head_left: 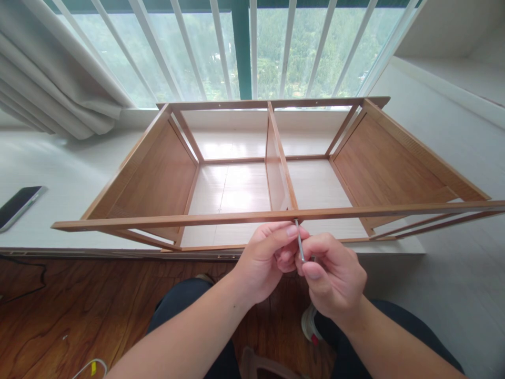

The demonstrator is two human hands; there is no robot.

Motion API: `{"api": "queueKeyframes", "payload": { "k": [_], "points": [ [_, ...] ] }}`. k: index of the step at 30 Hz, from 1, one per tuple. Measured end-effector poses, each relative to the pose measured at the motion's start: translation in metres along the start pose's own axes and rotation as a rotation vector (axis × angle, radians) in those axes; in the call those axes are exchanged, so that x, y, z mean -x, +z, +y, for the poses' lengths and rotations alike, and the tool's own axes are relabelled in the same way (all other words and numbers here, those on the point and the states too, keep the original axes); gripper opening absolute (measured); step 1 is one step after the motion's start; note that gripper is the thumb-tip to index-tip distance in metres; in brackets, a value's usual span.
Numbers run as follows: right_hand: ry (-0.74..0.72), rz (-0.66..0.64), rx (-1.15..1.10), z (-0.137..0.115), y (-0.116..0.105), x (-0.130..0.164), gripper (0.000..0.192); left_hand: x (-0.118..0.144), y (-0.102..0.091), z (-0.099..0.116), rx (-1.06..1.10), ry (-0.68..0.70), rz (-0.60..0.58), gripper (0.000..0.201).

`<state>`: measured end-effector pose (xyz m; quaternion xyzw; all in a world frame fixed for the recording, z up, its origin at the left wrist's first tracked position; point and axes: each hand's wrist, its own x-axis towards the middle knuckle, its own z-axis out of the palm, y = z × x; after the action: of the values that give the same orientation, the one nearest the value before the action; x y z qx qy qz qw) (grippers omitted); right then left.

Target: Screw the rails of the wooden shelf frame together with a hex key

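A thin metal hex key stands against the front rail of a brown wooden frame, where the middle divider meets that rail. My left hand is closed, with its thumb and fingers pinching the key's upper part near the rail. My right hand pinches the lower end of the key between thumb and forefinger. The tip of the key meets the rail's outer face, and the fastener there is too small to make out. Wooden panels form the frame's left side and right side.
The frame rests on a white window ledge before a barred window. A phone-like dark device lies at the far left, below a grey curtain. My legs are over the wooden floor, where a white cable lies.
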<state>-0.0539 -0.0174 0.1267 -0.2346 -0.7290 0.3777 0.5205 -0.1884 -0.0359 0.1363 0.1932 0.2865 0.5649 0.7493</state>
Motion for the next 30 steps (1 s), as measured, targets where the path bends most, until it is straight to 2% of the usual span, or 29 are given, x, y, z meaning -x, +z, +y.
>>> {"api": "queueKeyframes", "payload": {
  "k": [15,30],
  "points": [
    [-0.014,-0.031,-0.089,0.0017,-0.0002,0.0012,0.018,-0.0005,0.0033,0.001,0.053,0.023,-0.045,0.018],
    [-0.01,-0.04,-0.09,0.0006,-0.0004,0.0013,0.019,-0.0017,0.0033,0.0006,0.099,0.016,-0.071,0.017]
  ]
}}
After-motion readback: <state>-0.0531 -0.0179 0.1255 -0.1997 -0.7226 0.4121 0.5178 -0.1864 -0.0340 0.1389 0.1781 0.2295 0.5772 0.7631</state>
